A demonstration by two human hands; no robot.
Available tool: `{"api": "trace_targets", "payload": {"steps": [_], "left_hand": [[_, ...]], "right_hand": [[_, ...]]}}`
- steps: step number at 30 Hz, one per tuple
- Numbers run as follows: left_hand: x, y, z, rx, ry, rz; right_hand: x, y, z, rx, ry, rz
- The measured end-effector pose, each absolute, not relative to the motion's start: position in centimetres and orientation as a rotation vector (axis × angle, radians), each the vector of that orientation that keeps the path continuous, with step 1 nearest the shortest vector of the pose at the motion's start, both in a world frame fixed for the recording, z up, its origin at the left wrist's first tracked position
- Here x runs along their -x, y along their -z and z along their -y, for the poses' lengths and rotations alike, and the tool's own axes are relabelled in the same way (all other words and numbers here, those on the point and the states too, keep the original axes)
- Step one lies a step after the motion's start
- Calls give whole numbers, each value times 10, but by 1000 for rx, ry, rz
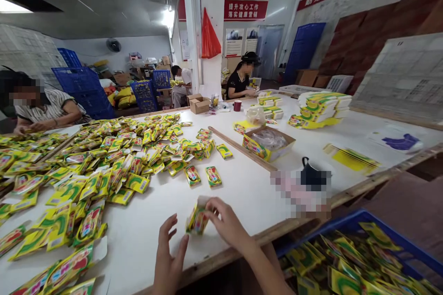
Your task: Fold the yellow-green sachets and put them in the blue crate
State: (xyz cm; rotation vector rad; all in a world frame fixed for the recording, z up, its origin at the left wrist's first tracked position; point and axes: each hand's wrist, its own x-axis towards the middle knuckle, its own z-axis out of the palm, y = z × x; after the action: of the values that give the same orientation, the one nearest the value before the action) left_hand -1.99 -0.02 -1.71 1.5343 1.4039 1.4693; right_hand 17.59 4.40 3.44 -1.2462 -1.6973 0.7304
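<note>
1. One small yellow-green box [196, 222], head view: sits at lower centre, white flap [203, 200] up.
2. Right hand [226, 225] pinches its upper right side.
3. Left hand [169, 258] spreads wide just beside it; contact unclear.
4. Loose pile of similar boxes [117, 152] covers the left.
5. Blue crate [411, 250], lower right, holds more.

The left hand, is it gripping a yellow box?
No, the left hand is open, while the right hand has its fingers on the yellow box.
</note>
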Motion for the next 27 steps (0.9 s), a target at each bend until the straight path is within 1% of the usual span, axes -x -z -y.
{"api": "trace_targets", "payload": {"steps": [2, 5, 8, 14, 17, 21, 24, 27], "left_hand": [[21, 14, 3, -1503, -1399, -1316], [20, 12, 7, -1450, -1303, -1218], [19, 9, 9, -1425, -1276, -1205], [19, 1, 5, -1471, -1212, -1204], [21, 1, 2, -1498, -1284, -1252], [23, 4, 0, -1448, -1406, -1291], [25, 3, 4, -1443, -1415, -1253], [28, -2, 12, -1623, -1380, -1228]], "right_hand": [[-166, -35, -22, 1155, -874, 1743], [-154, -27, -6, 1126, -958, 1545], [-147, -16, -4, 1116, -937, 1407], [-140, -12, -14, 1160, -873, 1523], [-130, -13, -17, 1086, -855, 1534], [-118, -12, -18, 1038, -912, 1427], [-119, -15, -14, 1021, -906, 1478], [-127, -21, -3, 957, -888, 1596]]}}
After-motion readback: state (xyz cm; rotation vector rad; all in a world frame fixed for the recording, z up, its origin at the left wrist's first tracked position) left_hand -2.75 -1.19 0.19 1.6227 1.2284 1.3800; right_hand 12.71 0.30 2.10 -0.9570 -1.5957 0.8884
